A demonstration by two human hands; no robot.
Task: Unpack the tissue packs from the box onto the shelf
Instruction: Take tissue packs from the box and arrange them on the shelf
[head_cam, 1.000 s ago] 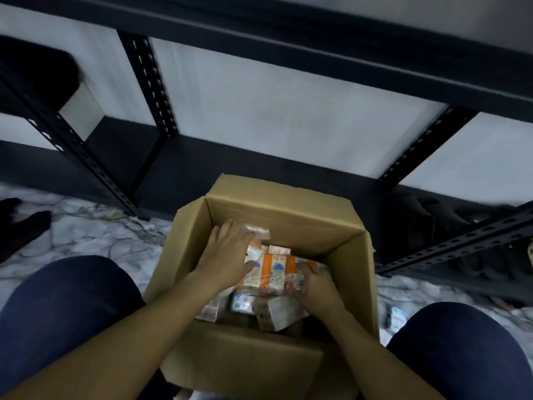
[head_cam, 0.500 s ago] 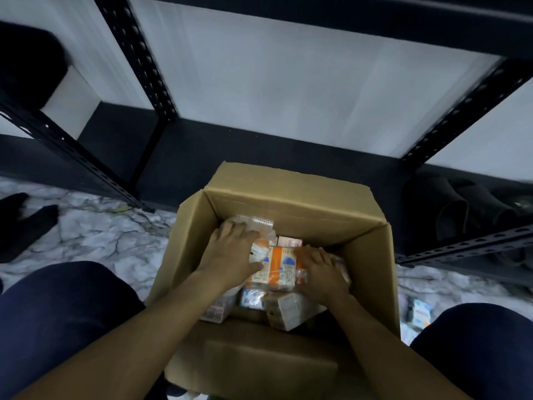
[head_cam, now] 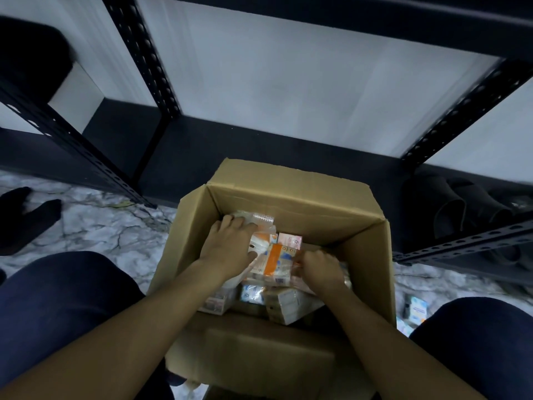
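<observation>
Two hands reach into one open cardboard box, which stands on the marble-patterned floor between the person's knees, directly in front of a black metal shelf. Left hand: fingers spread and bent over the left end of a clear-wrapped bundle of tissue packs, orange and white, thumb against its near side; gripping. Right hand: fingers curled tight at the right end of the same bundle, pinching its plastic wrap. The bundle lies high in the box, on top of the other contents, roughly level. Further contents: one pink-and-white tissue pack just behind the bundle toward the far wall; one blue-and-white pack beneath it; one tan-wrapped bundle tilted at the near right; one more wrapped pack at the near left, partly hidden under the left forearm. Box flaps: far flap upright, near flap folded outward toward the person. Shelf: lowest board dark, white wall panel behind, perforated uprights at left and right. Surroundings: a few small blue-and-white packs on the floor right of the box, beside the right knee; dark footwear under the shelf at right; a dark object on the floor at far left, kind not discernible.
</observation>
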